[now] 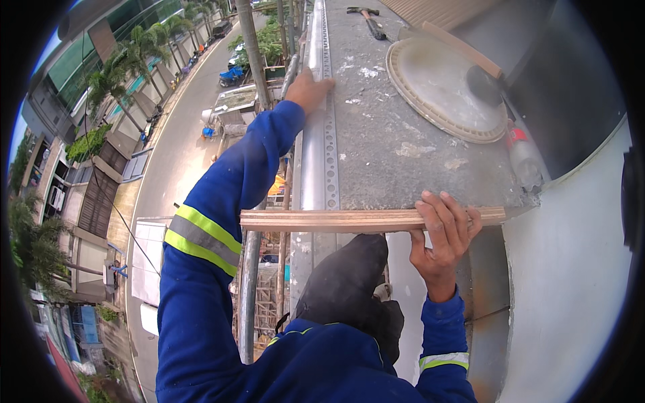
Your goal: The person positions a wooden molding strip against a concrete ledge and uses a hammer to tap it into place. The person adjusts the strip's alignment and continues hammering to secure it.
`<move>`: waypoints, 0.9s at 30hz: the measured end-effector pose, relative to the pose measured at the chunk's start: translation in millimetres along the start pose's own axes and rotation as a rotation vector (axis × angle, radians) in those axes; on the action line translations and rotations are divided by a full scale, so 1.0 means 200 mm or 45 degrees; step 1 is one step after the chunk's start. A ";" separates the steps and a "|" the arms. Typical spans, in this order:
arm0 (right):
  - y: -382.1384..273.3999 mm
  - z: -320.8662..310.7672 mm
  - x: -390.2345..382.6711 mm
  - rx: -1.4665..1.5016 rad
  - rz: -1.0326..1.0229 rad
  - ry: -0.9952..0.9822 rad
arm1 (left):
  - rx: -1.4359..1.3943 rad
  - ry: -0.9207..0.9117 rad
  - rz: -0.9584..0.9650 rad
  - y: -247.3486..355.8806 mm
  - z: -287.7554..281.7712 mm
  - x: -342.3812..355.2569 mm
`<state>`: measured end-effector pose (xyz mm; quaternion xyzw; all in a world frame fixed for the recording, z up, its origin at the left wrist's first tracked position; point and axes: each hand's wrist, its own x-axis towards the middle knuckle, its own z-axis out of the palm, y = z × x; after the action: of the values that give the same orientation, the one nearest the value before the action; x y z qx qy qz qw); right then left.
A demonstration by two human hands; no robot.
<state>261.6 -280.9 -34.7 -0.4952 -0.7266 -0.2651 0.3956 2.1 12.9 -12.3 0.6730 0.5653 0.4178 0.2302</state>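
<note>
A layered plywood board (336, 219) lies edge-up across the width of the concrete ledge, in front of my body. My right hand (445, 235) grips its right part, fingers over the top edge and thumb below. My left hand (310, 92) reaches far forward to the ledge's left edge. It holds the perforated metal edge strip (330, 154), thumb on the ledge side; its other fingers are mostly hidden over the outer side. Shiny metal trim (313, 161) runs along the same edge.
On the grey ledge (383, 168) lie a hammer (368, 22), a round white bucket lid (437, 94), a wooden strip (463, 50) and a clear bottle (525, 161). Scaffold poles (252, 54) stand at the left, above a drop to the street (175, 127). A white wall (571, 269) curves at right.
</note>
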 end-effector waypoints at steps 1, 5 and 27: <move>0.00 0.00 0.00 -0.005 -0.001 0.002 | 0.000 0.006 -0.002 0.00 0.00 0.00; 0.00 0.00 0.00 0.003 0.001 -0.001 | -0.024 -0.016 -0.015 0.00 0.00 0.00; 0.00 0.00 0.00 0.012 0.004 0.011 | -0.010 -0.072 -0.063 0.02 -0.02 0.00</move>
<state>260.7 -280.3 -35.1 -0.4934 -0.7252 -0.2633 0.4016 1.2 11.4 -7.9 0.6695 0.5733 0.3951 0.2589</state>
